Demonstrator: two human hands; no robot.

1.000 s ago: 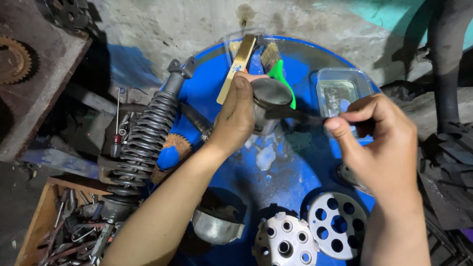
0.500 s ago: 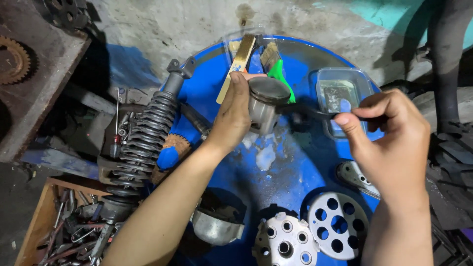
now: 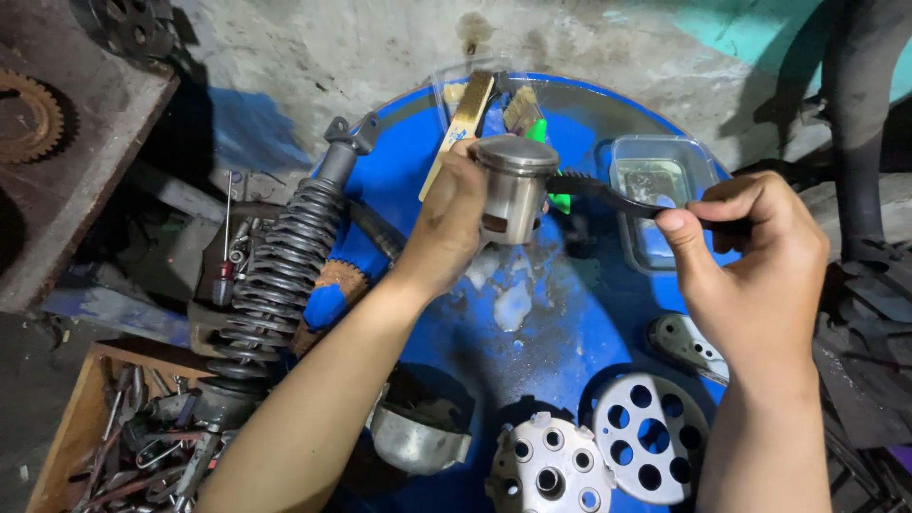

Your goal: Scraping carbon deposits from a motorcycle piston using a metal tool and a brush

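My left hand (image 3: pixel 446 223) grips a grey metal piston (image 3: pixel 513 188), held upright above a round blue drum top (image 3: pixel 570 332). A black-handled brush (image 3: pixel 617 201) is pinched in my right hand (image 3: pixel 755 261); its head touches the piston's right side near the crown. A clear plastic tub (image 3: pixel 665 190) of liquid sits on the drum behind the brush. White foam patches (image 3: pixel 513 299) lie on the drum under the piston.
A coil shock absorber (image 3: pixel 285 261) leans at the drum's left edge. Perforated clutch plates (image 3: pixel 651 446) and a metal cup (image 3: pixel 418 442) lie at the front. A wooden box of tools (image 3: pixel 123 442) sits lower left. Wooden brushes (image 3: pixel 465 119) rest at the back.
My right hand has moved right and slightly up with the brush. The piston has risen a little and turned more upright in my left hand.
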